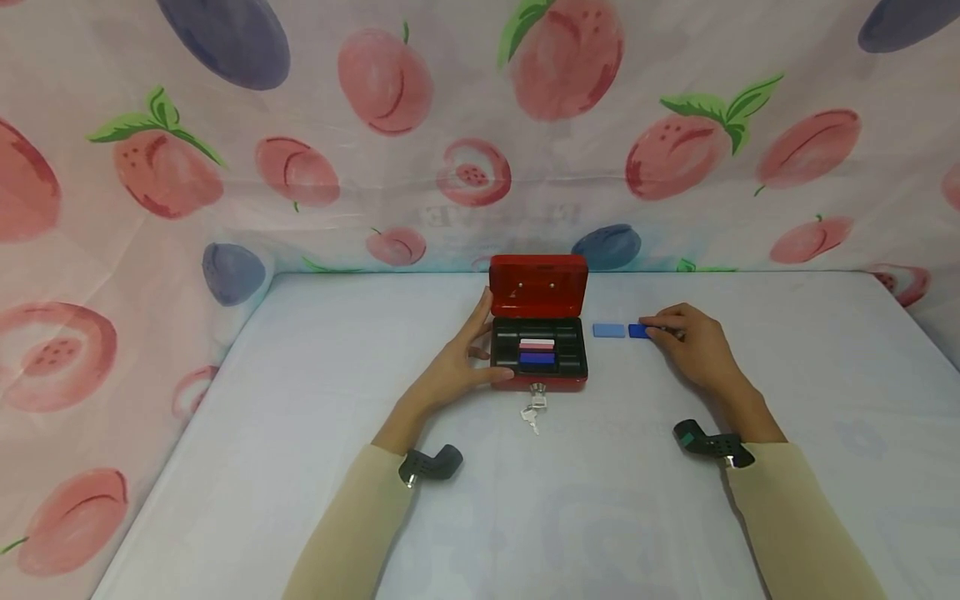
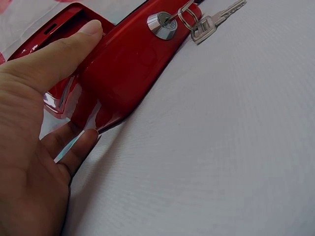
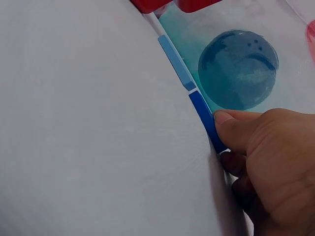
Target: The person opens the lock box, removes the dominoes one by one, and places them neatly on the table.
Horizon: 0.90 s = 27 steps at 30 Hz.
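A red cash box (image 1: 539, 385) stands with its lid (image 1: 538, 285) raised and its black tray (image 1: 575, 350) showing. My left hand (image 1: 457, 360) grips the box's left side, thumb over the front corner and index finger up by the lid. Pink-and-white and blue-purple blocks (image 1: 537, 358) lie in the tray's middle compartment. Keys (image 2: 205, 28) hang on a ring from the front lock (image 2: 162, 25). Right of the box, my right hand (image 1: 693, 346) pinches a dark blue rectangular block (image 3: 204, 115) between thumb and fingers. A light blue block (image 3: 176, 61) lies just left of it, end toward end.
A white cloth covers the table (image 1: 585, 508). Behind and to the left hangs a fruit-printed curtain (image 1: 555, 158), close behind the box lid. Dark camera mounts (image 1: 712, 443) sit on both wrists.
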Motion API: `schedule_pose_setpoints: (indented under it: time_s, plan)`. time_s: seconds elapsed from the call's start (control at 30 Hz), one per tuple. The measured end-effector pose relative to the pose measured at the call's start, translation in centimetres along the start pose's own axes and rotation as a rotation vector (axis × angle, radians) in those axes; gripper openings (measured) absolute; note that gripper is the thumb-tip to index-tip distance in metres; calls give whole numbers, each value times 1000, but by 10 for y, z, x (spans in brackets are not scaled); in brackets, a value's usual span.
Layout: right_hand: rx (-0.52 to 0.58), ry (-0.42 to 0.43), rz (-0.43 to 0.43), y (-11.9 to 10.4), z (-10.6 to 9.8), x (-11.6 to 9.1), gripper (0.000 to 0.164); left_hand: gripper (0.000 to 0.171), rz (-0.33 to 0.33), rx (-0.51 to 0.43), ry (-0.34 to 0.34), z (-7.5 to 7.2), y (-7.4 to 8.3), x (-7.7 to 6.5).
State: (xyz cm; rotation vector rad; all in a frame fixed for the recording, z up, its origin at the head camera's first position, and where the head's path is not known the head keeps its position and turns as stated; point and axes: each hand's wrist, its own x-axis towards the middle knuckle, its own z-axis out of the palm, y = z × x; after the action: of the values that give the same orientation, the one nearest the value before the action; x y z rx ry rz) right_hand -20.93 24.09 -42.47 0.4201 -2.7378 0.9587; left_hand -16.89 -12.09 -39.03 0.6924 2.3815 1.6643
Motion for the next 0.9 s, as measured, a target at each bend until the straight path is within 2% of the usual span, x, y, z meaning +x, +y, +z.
schedule_pose_setpoints:
  time_s: [0.4,0.7,0.8,0.9]
  plan:
    - [-14,3,-2,-3,2,2,22,103,17,-1,-1,0,-1,0]
    - [-22,-3,8,-2,5,2,22,103,0,8,0,0,1,-1]
    - [-18,-4,20,-2,5,2,22,103,-2,4,1,0,-1,0]
    - [-16,-5,32,-2,5,2,22,105,-5,9,9,2,-13,3]
